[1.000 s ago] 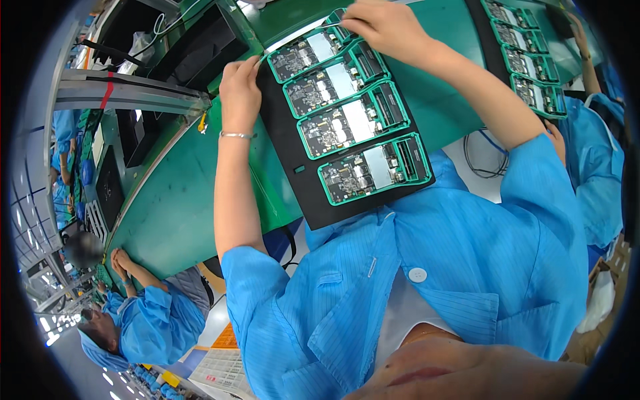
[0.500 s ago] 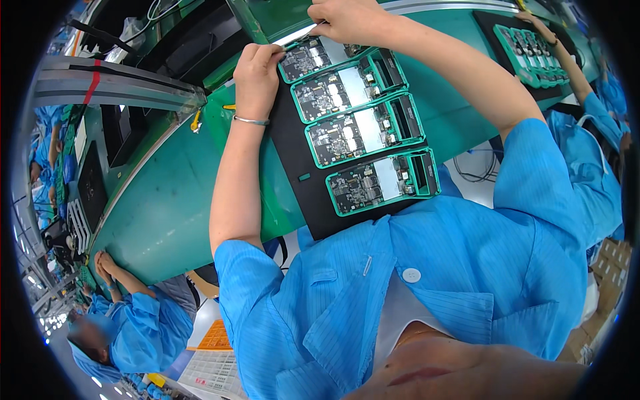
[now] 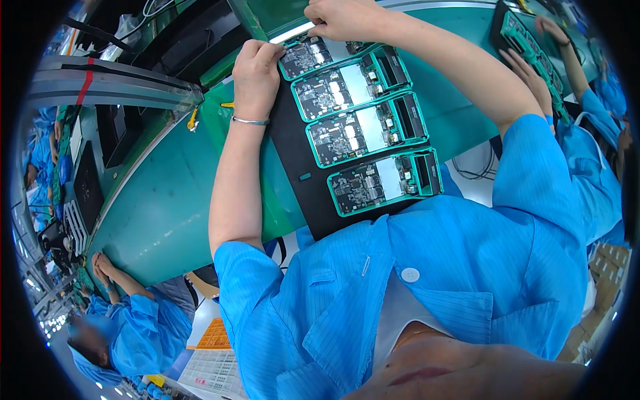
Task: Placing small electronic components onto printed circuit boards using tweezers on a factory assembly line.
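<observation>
Four is avoided here: several green-framed device housings lie in a row on a black mat, each with a dark circuit board and a silver plate. The nearest housing sits apart from the others. My left hand is closed at the left corner of the farthest housing, thumb and finger pinched together. Closed too, my right hand bends its fingers down at that housing's far edge, partly over it. Whatever either pinch holds is too small or hidden. A small green piece lies loose on the mat.
The green work surface curves along both sides. A yellow-handled item lies near a metal rail at left. To the right, a co-worker's hands are at a black tray of green housings. Another person sits at lower left.
My hands stay at the farthest housing with only slight shifts. At right, the co-worker's tray has tilted up, and a second hand of that person now shows beside it.
</observation>
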`<state>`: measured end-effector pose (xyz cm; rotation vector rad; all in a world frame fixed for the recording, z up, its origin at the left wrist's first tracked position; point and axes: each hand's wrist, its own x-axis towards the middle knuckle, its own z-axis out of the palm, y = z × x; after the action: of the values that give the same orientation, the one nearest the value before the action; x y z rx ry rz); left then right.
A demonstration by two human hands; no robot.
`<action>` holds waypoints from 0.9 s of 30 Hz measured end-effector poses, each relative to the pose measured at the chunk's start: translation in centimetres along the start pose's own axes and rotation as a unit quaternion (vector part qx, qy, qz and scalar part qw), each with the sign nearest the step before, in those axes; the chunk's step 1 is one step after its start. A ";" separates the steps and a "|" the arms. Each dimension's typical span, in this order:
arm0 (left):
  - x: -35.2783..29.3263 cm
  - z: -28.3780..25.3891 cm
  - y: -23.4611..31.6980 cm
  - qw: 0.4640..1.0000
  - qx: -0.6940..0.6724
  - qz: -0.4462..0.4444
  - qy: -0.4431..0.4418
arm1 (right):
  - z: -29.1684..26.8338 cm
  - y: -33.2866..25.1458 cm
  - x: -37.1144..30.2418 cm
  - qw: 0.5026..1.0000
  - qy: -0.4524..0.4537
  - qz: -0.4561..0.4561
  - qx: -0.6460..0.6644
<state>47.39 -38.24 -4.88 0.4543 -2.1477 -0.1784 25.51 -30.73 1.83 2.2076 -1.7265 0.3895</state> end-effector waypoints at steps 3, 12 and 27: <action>0.1 0.0 0.0 1.000 0.001 0.004 0.002 | -0.4 -0.1 0.1 0.999 -0.023 0.015 0.022; 0.1 0.0 -0.1 1.000 -0.006 0.000 -0.004 | -0.8 -0.7 -0.3 1.000 -0.001 0.000 0.017; 0.6 0.1 -0.1 0.999 -0.029 0.015 -0.015 | -1.0 0.1 -0.1 0.999 -0.041 0.010 0.017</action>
<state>47.02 -38.61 -4.55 0.3864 -2.1717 -0.2317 25.37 -30.23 2.69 2.2616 -1.7974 0.3385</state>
